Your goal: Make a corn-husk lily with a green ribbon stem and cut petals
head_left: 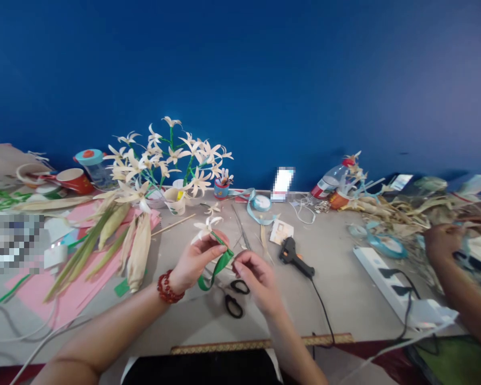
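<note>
Between the thumb and fingers of my left hand is the green-wrapped stem of a cream husk flower, its petals spread above the hand. A green ribbon runs along the lower stem and hangs in a loop below. At the stem's lower end, my right hand is closed in a pinch; whether it grips the stem or the ribbon is hidden. Under the hands lie scissors with black handles. A black hot glue gun rests to the right of my right hand.
Many husk flowers stand in cups at the back. Corn husks lie on pink paper at left. A white power strip, blue ribbon rolls and cables are at right, near another person's hand. A phone leans by the wall.
</note>
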`<action>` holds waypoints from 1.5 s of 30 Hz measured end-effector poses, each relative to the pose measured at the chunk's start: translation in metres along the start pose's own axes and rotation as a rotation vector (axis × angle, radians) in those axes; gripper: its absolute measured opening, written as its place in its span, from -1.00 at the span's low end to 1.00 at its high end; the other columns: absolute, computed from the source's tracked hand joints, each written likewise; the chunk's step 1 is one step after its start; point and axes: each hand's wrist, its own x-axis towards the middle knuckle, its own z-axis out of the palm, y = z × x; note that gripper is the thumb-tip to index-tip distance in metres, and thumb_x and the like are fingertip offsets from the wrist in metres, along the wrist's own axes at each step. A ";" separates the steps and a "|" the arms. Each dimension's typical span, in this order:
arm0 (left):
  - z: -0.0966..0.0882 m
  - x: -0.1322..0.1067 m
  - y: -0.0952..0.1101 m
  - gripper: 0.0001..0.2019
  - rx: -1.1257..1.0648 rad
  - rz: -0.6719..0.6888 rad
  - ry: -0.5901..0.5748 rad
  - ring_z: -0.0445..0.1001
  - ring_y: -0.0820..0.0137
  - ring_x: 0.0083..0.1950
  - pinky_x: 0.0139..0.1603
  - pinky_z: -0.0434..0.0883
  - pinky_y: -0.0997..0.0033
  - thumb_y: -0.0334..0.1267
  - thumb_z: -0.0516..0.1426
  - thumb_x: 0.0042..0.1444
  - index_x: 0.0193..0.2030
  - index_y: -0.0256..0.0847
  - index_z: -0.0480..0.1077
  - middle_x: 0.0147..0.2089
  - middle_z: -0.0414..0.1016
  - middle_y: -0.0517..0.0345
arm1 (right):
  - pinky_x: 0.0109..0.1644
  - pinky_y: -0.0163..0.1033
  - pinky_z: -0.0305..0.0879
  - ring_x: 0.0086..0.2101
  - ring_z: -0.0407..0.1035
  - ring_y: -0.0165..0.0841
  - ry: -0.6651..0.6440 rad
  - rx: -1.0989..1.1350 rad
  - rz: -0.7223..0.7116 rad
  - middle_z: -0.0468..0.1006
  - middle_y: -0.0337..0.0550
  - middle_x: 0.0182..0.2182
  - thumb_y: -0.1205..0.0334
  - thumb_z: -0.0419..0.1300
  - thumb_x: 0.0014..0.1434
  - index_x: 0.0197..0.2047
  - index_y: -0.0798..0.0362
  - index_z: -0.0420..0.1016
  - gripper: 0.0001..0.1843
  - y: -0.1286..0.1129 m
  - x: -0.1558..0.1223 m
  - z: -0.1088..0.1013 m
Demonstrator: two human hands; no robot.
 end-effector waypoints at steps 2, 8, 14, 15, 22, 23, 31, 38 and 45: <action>0.000 0.001 0.001 -0.81 0.026 -0.044 0.008 0.39 0.42 -0.27 -0.28 0.37 0.48 -0.22 0.29 0.03 -0.29 -0.28 0.46 -0.28 0.46 0.09 | -0.36 -0.32 0.26 -0.43 0.30 -0.39 0.005 -0.108 -0.032 0.41 -0.22 -0.46 0.13 0.13 0.26 -0.35 0.07 0.43 -0.79 0.000 -0.001 -0.010; 0.002 0.008 0.005 -0.79 0.044 -0.138 0.030 0.39 0.44 -0.31 -0.26 0.38 0.48 -0.21 0.32 -0.03 -0.32 -0.29 0.47 -0.34 0.47 0.12 | -0.33 -0.29 0.29 -0.38 0.39 -0.34 -0.012 -0.484 -0.051 0.49 -0.18 -0.41 0.20 0.10 0.28 -0.30 0.05 0.43 -0.85 0.010 -0.007 -0.043; -0.006 0.008 0.004 -0.79 0.024 -0.206 0.020 0.38 0.51 -0.39 -0.34 0.36 0.54 -0.22 0.33 -0.03 -0.34 -0.30 0.45 -0.41 0.45 0.18 | -0.28 -0.20 0.29 -0.31 0.41 -0.22 -0.238 -1.027 -0.088 0.50 -0.13 -0.35 0.26 0.25 0.14 -0.33 0.04 0.42 -0.93 0.029 -0.030 -0.045; -0.008 0.007 0.002 -0.79 0.021 -0.219 0.022 0.38 0.51 -0.39 -0.35 0.36 0.55 -0.22 0.33 -0.03 -0.34 -0.30 0.45 -0.41 0.44 0.18 | -0.25 -0.18 0.30 -0.28 0.41 -0.19 -0.263 -1.056 -0.115 0.51 -0.11 -0.33 0.24 0.27 0.12 -0.30 0.03 0.43 -0.90 0.032 -0.034 -0.042; -0.020 -0.004 -0.012 -0.79 0.005 -0.279 0.015 0.37 0.55 -0.40 -0.35 0.35 0.58 -0.21 0.31 0.01 -0.32 -0.29 0.43 -0.40 0.42 0.22 | -0.23 -0.12 0.30 -0.27 0.44 -0.09 -0.403 -1.182 -0.154 0.55 -0.02 -0.35 0.16 0.36 0.02 -0.31 0.05 0.47 -0.79 0.033 -0.031 -0.023; -0.021 -0.005 -0.012 -0.79 0.003 -0.274 0.013 0.36 0.55 -0.40 -0.34 0.34 0.58 -0.22 0.31 0.00 -0.33 -0.29 0.43 -0.41 0.42 0.22 | -0.26 -0.14 0.29 -0.29 0.45 -0.09 -0.420 -1.210 -0.131 0.55 -0.01 -0.36 0.17 0.35 0.01 -0.33 0.05 0.47 -0.80 0.032 -0.029 -0.021; -0.023 -0.007 -0.013 -0.78 -0.028 -0.311 0.071 0.35 0.55 -0.41 -0.35 0.34 0.58 -0.22 0.33 -0.04 -0.36 -0.26 0.40 -0.42 0.41 0.24 | -0.35 -0.27 0.18 -0.34 0.50 -0.22 -0.482 -1.359 0.161 0.59 -0.08 -0.39 0.32 0.16 0.10 -0.31 0.05 0.48 -0.92 0.022 -0.025 -0.015; -0.022 -0.009 -0.015 -0.77 -0.049 -0.332 0.050 0.32 0.57 -0.48 -0.45 0.31 0.60 -0.19 0.30 0.00 -0.36 -0.23 0.34 -0.46 0.36 0.29 | -0.27 -0.22 0.28 -0.19 0.48 -0.12 -0.590 -1.359 0.166 0.52 0.00 -0.10 0.13 0.23 0.13 -0.10 0.06 0.42 -0.71 0.010 -0.028 -0.012; -0.022 -0.009 -0.014 -0.76 -0.073 -0.336 0.087 0.28 0.60 -0.51 -0.50 0.27 0.64 -0.21 0.30 0.00 -0.37 -0.22 0.31 -0.46 0.34 0.32 | -0.24 -0.24 0.28 -0.16 0.49 -0.14 -0.660 -1.296 0.157 0.56 -0.05 -0.15 0.20 0.18 0.18 -0.17 0.05 0.45 -0.84 0.007 -0.022 -0.016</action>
